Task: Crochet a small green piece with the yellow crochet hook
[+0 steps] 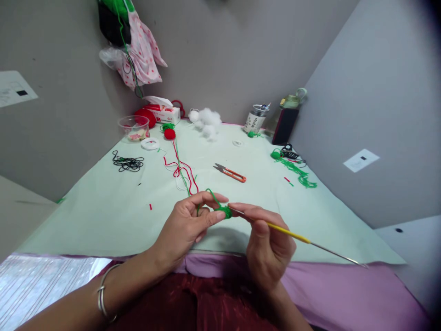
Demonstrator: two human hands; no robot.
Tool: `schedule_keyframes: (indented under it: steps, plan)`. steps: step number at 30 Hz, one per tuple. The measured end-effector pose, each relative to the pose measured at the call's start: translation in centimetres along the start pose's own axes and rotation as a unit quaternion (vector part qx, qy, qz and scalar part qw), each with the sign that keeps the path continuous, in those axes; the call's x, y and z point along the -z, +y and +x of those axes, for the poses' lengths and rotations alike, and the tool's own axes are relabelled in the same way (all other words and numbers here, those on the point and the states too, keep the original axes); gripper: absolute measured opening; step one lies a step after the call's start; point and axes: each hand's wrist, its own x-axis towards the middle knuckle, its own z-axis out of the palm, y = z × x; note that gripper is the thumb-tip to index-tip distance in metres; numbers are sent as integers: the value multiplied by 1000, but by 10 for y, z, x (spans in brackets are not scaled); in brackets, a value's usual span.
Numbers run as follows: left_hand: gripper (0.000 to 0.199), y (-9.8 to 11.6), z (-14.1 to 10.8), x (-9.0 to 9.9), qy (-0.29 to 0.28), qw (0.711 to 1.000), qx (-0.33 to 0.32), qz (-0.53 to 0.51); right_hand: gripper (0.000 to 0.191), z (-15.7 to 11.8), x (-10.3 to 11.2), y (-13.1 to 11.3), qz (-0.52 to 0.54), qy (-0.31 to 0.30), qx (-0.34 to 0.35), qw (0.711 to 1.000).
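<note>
A small green crochet piece [225, 211] is pinched between the thumb and fingers of my left hand [188, 223], near the table's front edge. Green yarn [214, 196] loops over my left forefinger and trails back across the table. My right hand [270, 243] is closed around a crochet hook [289, 232] with a yellow grip, its metal shaft pointing out to the lower right. The hook's working tip meets the right side of the green piece; its exact place in the stitches is too small to tell.
Orange thread snips [230, 173] lie beyond my hands. Black cord [127, 162], a red ball [170, 134] and a clear tub [135, 128] are at left. White stuffing [209, 120] lies at the back. A pen tin [255, 119], a phone [285, 126] and green yarn strands [299, 174] are at right.
</note>
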Motion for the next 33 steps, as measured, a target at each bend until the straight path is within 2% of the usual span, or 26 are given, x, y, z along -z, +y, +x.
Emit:
schedule_keyframes:
  steps: [5,12,17,19,25,33]
  plan:
    - [37,-1,-2,-4,-4,999,22,-30,25,-2,-1,2,-36,-6,36,999]
    - [62,1,-1,-5,18,998,4,-56,27,-3,-1,0,-23,-15,15,1000]
    - [67,-1,-3,-5,4,999,12,-43,25,0,-7,-3,-38,-8,44,998]
    - [64,0,-5,-5,-1,999,16,-44,23,1,-7,-4,-45,-7,53,998]
    - [35,1,-5,-3,1,1000,15,-16,24,1,1,-4,-55,-15,48,997]
    - [25,0,-3,-2,-1,1000,15,-16,25,2,-4,-4,-7,18,22,1000]
